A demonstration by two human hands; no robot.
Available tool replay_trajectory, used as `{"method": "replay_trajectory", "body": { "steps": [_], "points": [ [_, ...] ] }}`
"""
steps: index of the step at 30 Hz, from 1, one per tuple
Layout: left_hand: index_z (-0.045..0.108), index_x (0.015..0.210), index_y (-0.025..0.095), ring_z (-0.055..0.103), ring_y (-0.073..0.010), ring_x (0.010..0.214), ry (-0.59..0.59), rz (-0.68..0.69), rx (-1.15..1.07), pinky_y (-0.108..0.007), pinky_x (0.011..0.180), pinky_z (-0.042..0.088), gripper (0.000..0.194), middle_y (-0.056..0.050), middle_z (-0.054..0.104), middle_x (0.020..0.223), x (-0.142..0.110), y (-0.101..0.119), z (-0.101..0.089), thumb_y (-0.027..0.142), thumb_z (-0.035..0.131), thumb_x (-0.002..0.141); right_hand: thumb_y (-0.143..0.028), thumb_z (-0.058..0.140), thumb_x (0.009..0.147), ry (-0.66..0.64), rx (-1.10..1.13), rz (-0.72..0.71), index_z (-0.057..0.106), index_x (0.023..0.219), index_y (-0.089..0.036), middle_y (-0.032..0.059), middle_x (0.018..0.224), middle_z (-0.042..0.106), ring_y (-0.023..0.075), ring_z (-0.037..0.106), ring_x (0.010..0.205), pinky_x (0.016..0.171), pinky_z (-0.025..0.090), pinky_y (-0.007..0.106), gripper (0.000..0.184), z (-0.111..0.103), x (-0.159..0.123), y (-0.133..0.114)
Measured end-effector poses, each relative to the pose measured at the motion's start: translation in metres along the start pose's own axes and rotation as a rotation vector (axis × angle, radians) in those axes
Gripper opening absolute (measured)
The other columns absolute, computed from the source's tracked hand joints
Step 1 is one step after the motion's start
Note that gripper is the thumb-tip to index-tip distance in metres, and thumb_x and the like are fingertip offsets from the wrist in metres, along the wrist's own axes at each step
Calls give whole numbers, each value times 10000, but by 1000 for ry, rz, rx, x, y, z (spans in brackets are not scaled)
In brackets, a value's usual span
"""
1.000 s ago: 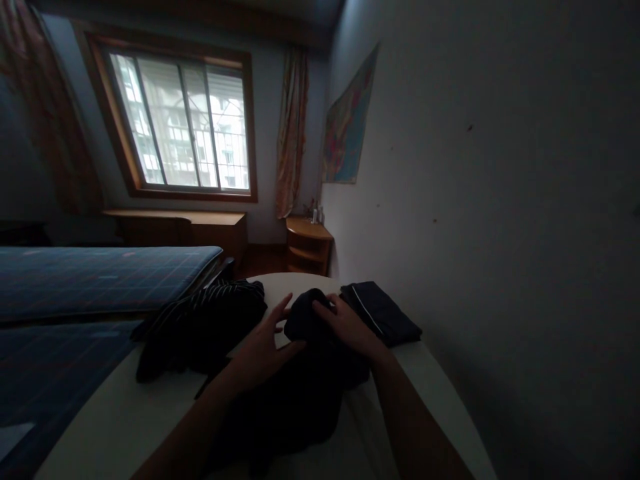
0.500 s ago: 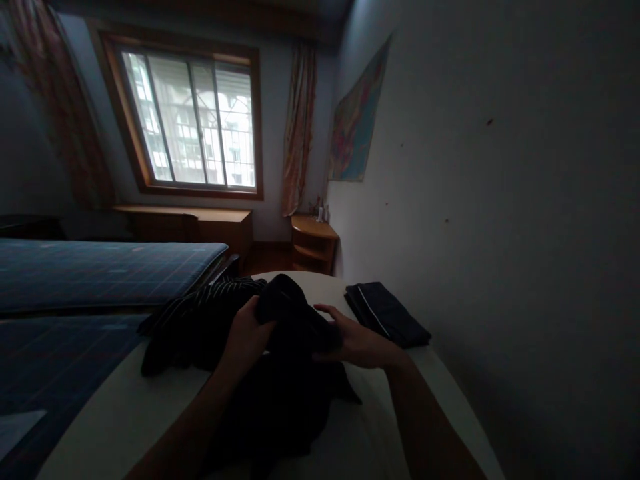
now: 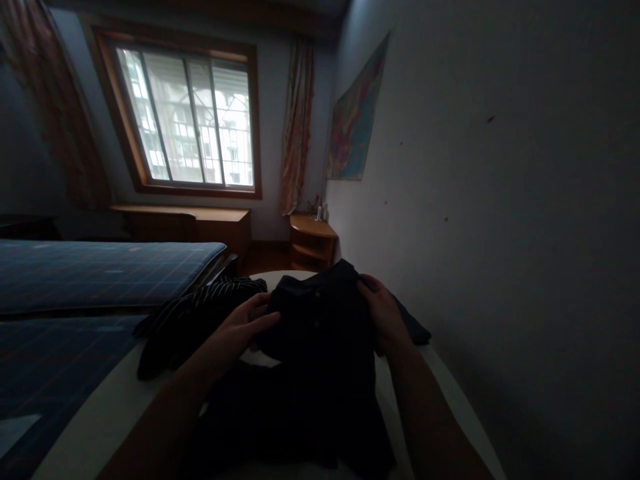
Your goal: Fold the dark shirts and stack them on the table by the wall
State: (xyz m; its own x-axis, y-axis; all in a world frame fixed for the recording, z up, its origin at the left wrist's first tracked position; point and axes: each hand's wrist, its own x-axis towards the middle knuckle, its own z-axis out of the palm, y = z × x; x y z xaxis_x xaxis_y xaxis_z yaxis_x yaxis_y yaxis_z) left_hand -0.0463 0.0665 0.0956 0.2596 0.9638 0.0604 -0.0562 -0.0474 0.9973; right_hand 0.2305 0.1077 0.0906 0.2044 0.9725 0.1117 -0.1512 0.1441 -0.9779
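Note:
A dark, nearly black shirt [image 3: 325,353] is held up by its upper edge above the round table, its lower part spreading over the tabletop toward me. Small round buttons show faintly near its top. My left hand [image 3: 247,321] closes on the shirt's left side, thumb in front and the other fingers partly hidden. At the upper right corner, my right hand [image 3: 383,308] grips the cloth, its fingertips partly behind the fabric. Left of my left hand lies a loose heap of dark clothing with pale stripes [image 3: 200,313]. Folded dark cloth [image 3: 413,327] shows partly behind my right hand.
The pale round table [image 3: 100,427] carries the clothes. Bare mattresses in blue plaid [image 3: 110,273] stand to the left, and a white wall [image 3: 475,267] rises close on the right. A wooden corner shelf [image 3: 314,228] and a desk [image 3: 200,215] are beyond, below the window.
The bunched shirt has been spread and raised, its top edge now wider and further right. My right hand has moved right and up onto its corner; my left hand has shifted slightly left.

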Motion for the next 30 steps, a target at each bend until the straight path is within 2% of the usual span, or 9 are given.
{"method": "replay_trajectory", "body": {
  "steps": [4, 7, 12, 14, 16, 20, 22, 24, 30],
  "points": [
    [537, 1303, 175, 638, -302, 1130, 83, 169, 10, -403, 924, 539, 733, -135, 639, 1283, 12, -7, -14, 427, 813, 671, -388, 636, 830, -7, -26, -11, 385, 1400, -261, 66, 1153, 702, 251, 691, 1016, 911, 556, 422, 636, -9, 7, 6],
    [489, 1362, 150, 581, -318, 1225, 109, 230, 55, -451, 1031, 478, 778, -145, 616, 1322, 19, -15, -15, 409, 796, 696, -481, 670, 827, -194, -171, 79, 271, 1494, -250, 136, 1385, 570, 268, 637, 1148, 976, 516, 450, 811, -12, 3, 11],
    [44, 1579, 224, 554, -293, 1267, -129, 232, 220, -485, 1064, 454, 1051, -150, 544, 1419, 16, -30, -3, 335, 722, 784, -573, 860, 565, -576, -734, 99, 183, 1562, -197, 206, 1590, 251, 331, 354, 1416, 1132, 337, 504, 1262, -2, -21, 15],
    [-66, 1572, 264, 524, -298, 1296, -173, 231, 314, -479, 1047, 472, 1109, -156, 404, 1533, 12, -34, 1, 281, 708, 778, -529, 906, 461, -698, -871, 54, 247, 1548, -196, 193, 1609, 197, 342, 253, 1457, 1161, 281, 498, 1314, 6, -29, 20],
    [-77, 1572, 262, 526, -307, 1290, -166, 223, 393, -483, 1026, 488, 1087, -168, 354, 1559, 10, -36, 5, 250, 668, 780, -404, 937, 391, -751, -939, 11, 331, 1515, -207, 185, 1585, 251, 347, 303, 1428, 1141, 315, 476, 1293, 14, -33, 29],
    [128, 1579, 207, 382, -299, 1409, -78, 329, 585, -483, 1161, 319, 907, -124, 341, 1574, 11, -34, 5, 229, 571, 787, -150, 831, 539, -724, -950, -27, 515, 1352, -237, 85, 1225, 617, 232, 618, 1024, 864, 507, 349, 876, 19, -31, 40],
    [250, 1551, 187, 335, -273, 1438, -30, 390, 657, -450, 1201, 236, 805, -93, 349, 1575, 12, -30, 0, 226, 529, 797, -110, 753, 614, -708, -943, -33, 597, 1208, -229, 35, 1061, 661, 179, 621, 860, 730, 500, 286, 625, 13, -26, 35],
    [339, 1514, 176, 401, -256, 1402, 35, 427, 685, -434, 1195, 258, 720, -83, 413, 1539, 13, -24, -6, 227, 496, 813, -85, 688, 644, -638, -948, -76, 642, 1079, -209, 29, 1002, 665, 169, 613, 823, 705, 480, 275, 454, 3, -20, 24],
    [583, 1296, 215, 624, -268, 1161, 443, 435, 734, -418, 1043, 461, 459, -67, 669, 1259, 12, -9, -18, 316, 526, 853, -130, 517, 754, -56, -874, -393, 654, 910, -201, 57, 952, 673, 220, 625, 948, 920, 462, 388, 219, -19, -1, 0]
  ]
}}
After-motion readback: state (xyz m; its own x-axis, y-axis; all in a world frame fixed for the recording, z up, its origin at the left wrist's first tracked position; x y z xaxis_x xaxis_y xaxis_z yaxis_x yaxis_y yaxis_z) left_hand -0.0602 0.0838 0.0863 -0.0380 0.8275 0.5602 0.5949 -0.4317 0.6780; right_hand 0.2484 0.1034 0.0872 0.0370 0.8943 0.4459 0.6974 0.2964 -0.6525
